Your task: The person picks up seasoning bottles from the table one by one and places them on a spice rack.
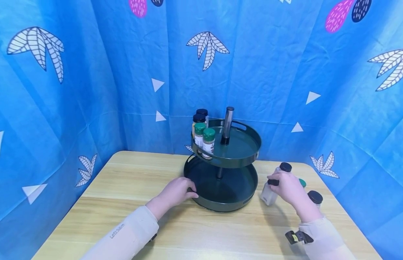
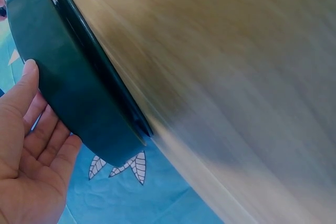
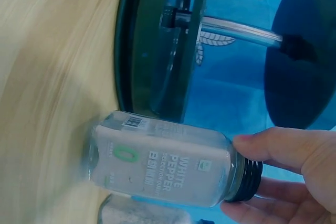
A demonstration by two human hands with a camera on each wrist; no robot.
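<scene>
A dark green two-tier round rack [image 1: 217, 206] with a metal centre post stands on the table. My left hand [image 1: 175, 193] holds the lower tray's rim at its left front, thumb and fingers on either side of the wall. To the right of the rack, my right hand [image 1: 288, 187] grips a clear jar of white pepper [image 3: 163, 161] by its black cap. The jar is slightly tilted, close to the tabletop; whether its base touches is unclear. Several spice jars [image 1: 208, 142], with green or black caps, sit at the left of the upper tray. Nothing stands on the visible lower tray.
Beyond my right hand are more jars: one black-capped [image 1: 285, 167], one green-capped and largely hidden [image 1: 302, 182], and another black-capped [image 1: 315, 197] near my wrist. A blue patterned curtain [image 1: 139, 72] surrounds the wooden table [image 1: 130, 173] at the back and sides.
</scene>
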